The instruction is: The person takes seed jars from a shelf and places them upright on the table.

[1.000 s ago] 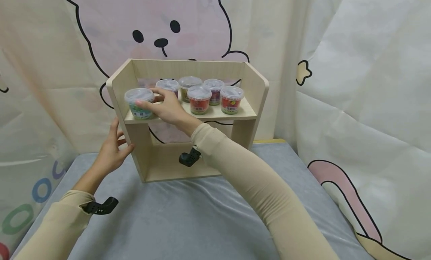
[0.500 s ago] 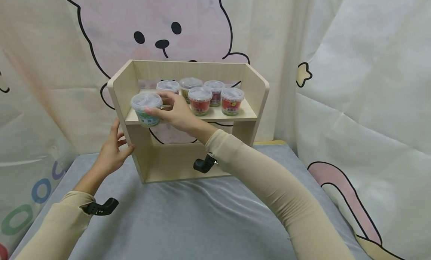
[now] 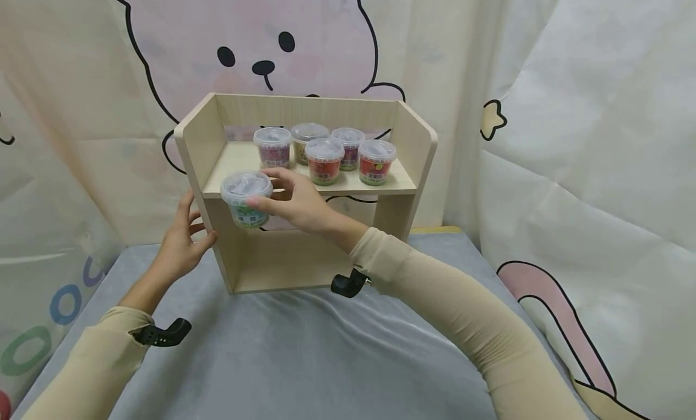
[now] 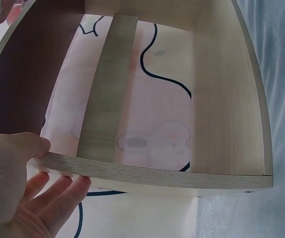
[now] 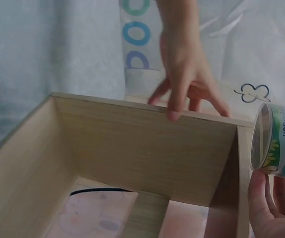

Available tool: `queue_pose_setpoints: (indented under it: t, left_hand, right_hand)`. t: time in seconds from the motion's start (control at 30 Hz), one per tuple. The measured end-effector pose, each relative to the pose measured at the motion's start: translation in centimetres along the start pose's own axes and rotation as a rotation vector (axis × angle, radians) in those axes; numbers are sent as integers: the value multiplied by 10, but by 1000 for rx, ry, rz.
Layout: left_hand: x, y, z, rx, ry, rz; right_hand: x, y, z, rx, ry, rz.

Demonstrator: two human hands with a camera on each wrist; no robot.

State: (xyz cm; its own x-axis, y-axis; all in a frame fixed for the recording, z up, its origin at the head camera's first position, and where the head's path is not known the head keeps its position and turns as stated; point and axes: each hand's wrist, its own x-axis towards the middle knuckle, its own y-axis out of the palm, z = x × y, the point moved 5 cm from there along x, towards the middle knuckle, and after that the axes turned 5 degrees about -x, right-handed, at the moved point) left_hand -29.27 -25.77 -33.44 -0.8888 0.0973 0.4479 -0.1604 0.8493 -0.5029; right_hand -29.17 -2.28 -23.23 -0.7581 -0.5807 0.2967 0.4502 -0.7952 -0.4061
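In the head view my right hand grips a small plastic tub with a clear lid and a green-blue label. It is held upright, in front of and below the upper board of a pale wooden shelf unit. The right wrist view shows the tub's base and label close up, thumb and fingers around it. My left hand grips the front edge of the unit's left side panel. In the left wrist view its thumb lies on the inner side of that panel, the fingers on the outer side.
Several lidded tubs with red or purple labels stand on the middle and right of the upper board. A grey-blue cloth covers the table. Patterned curtains hang behind and beside it.
My right hand has lifted the green-blue tub off the left end of the upper board and brought it forward, down and rightward. The left hand stays on the side panel.
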Motion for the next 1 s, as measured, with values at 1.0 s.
queue_pose_setpoints:
  t: [1.0]
  left_hand:
    - [2,4,2,68,21,-32]
  right_hand:
    - [-47,67,-95,10,115,125]
